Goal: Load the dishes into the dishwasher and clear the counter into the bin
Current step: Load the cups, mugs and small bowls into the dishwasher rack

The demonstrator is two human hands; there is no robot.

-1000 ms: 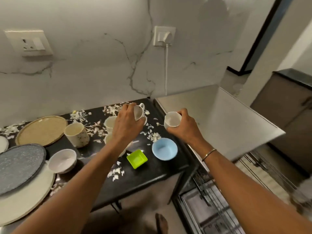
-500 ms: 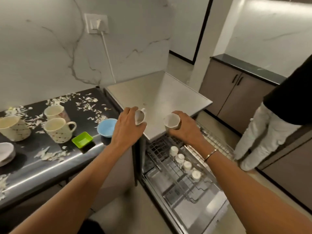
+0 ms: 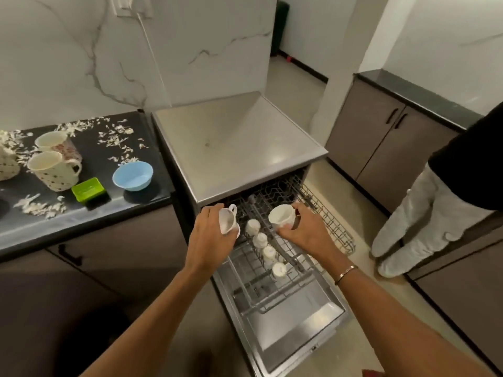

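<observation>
Reaching arms: both forearms are stretching up from the bottom edge, with a thin bracelet (image 3: 345,274) sitting on the right wrist.
Left hand: the left hand (image 3: 209,235) is gripping a small white cup (image 3: 228,220), fingers curled around its body, handle pointing up and away. Half a second ago it was hovering at the front edge of the dishwasher top; now it is hanging lower, at the left edge of the rack.
Right hand: the right hand (image 3: 304,232) is clasping a second white cup (image 3: 281,216), mouth tilted toward the camera. It too has come down and is now being held over the rack.
Door: the dishwasher door (image 3: 294,322) is lying open and flat below the hands.
Rack: the wire rack (image 3: 337,235) is standing pulled out over the door, carrying a row of small white cups (image 3: 261,239) between the two hands.
Dishwasher top: the steel top (image 3: 234,148) is lying bare behind the rack.
Counter: the black counter (image 3: 81,213) has slid leftward in the view; a green dish (image 3: 88,189), a blue bowl (image 3: 132,176) and patterned mugs (image 3: 53,170) are waiting there among white scraps (image 3: 40,208).
Bystander: a second person (image 3: 435,213) in light trousers is standing at the right, nearer the frame edge than before.
</observation>
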